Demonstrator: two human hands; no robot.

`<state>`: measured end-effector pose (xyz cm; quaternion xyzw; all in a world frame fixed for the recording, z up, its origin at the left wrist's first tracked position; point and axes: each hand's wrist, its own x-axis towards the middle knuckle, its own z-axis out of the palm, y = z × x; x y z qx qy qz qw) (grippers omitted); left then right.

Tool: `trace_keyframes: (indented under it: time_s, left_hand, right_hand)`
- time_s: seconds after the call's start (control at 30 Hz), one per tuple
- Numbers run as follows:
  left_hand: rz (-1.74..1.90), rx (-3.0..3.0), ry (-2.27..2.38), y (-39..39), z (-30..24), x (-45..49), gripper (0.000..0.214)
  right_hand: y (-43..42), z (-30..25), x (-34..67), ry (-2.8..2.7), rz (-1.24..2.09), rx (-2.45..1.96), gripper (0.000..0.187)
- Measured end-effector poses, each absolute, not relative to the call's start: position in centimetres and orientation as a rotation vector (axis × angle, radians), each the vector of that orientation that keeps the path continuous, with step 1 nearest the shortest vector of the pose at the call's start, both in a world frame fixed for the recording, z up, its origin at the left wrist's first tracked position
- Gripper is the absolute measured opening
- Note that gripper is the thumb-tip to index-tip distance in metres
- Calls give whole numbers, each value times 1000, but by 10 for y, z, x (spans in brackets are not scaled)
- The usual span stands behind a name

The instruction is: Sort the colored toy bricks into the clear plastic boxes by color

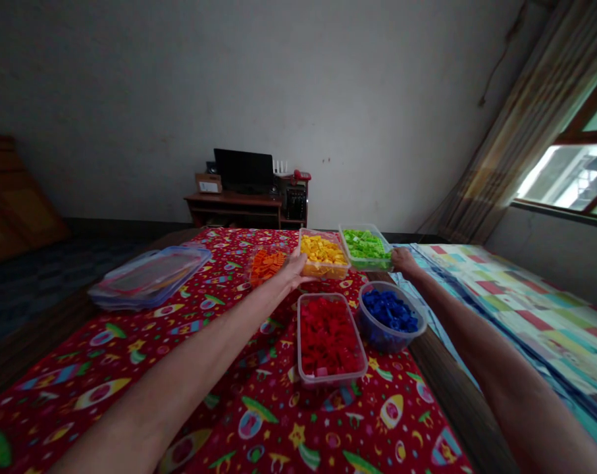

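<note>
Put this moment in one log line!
left hand: holding clear rectangular plastic box of yellow pieces | right hand: holding clear rectangular plastic box of lime-green pieces

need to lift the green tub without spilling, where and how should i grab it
Probably by the right wall of the green tub, near its front corner, coming from the right, where the right hand is. The yellow tub crowds its left side. The green tub's top is open over loose green pieces, so a level lift looks safest.
</note>
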<state>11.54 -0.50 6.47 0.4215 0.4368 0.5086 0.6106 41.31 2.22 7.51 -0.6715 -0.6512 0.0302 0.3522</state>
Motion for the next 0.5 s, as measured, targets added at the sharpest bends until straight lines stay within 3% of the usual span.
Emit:
trace_keyframes:
  time_s: [0.27, 0.5]
  left_hand:
    - [1306, 1165, 888, -83, 119, 10, 48]
    - [1386, 1148, 1208, -199, 105, -92, 56]
  right_hand:
    - [-27, 123, 355, -1581, 514, -1445, 27]
    - [-86, 114, 253, -1814, 627, -1210, 35]
